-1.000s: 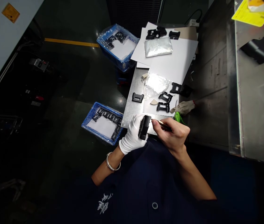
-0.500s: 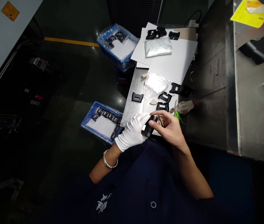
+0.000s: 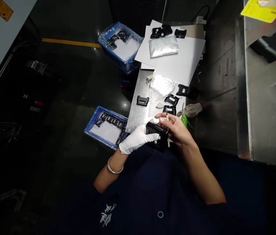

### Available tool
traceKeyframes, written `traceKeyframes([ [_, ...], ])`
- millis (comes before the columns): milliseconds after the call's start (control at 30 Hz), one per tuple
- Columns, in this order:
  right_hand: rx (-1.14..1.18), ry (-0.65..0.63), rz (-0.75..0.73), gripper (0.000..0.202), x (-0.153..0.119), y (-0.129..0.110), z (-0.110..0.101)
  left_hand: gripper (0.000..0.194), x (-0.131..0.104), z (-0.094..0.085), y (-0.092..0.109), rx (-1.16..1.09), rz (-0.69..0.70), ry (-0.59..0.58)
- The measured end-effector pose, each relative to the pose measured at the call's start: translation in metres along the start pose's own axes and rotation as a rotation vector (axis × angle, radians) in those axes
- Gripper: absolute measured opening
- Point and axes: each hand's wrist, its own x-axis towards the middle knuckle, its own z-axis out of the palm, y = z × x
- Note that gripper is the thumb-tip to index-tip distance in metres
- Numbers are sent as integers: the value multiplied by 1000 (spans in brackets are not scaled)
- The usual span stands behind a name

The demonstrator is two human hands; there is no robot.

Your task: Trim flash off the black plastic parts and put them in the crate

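My left hand (image 3: pixel 138 138), in a white glove, is closed on a black plastic part (image 3: pixel 158 133) just above the near end of the work surface. Bare-skinned, my right hand (image 3: pixel 177 129) grips a thin pale stick-like tool (image 3: pixel 168 125) with a dark tip, close against the right side of that part. Beyond my hands lie more black parts (image 3: pixel 172 99) on white sheets, and one black part (image 3: pixel 142 101) rests on the bare metal to the left.
Two blue bins (image 3: pixel 89 131) (image 3: pixel 106 49) with black parts stand left of the metal surface (image 3: pixel 134 114). A green-handled tool (image 3: pixel 184 120) and a cloth glove (image 3: pixel 193 110) lie right. Clear plastic (image 3: pixel 162 86) and a wrapped packet (image 3: pixel 163 46) lie farther back.
The black part has been turned and now shows a broader face. My right fingers have drawn back from it a little, and the pale tool now shows upright between them.
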Motion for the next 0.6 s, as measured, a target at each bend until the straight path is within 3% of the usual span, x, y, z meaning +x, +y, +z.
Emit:
traceKeyframes([
  [100, 54, 87, -97, 42, 2, 10, -7, 44, 0, 0, -3, -42, 103, 196],
  [200, 92, 60, -160, 34, -3, 27, -14, 43, -1, -2, -3, -48, 185, 343],
  [433, 163, -17, -167, 34, -22, 54, -6, 47, 1, -1, -4, -172, 314, 448],
  [600, 107, 77, -202, 36, -22, 48, -2, 56, 5, 3, -6, -360, 339, 413],
])
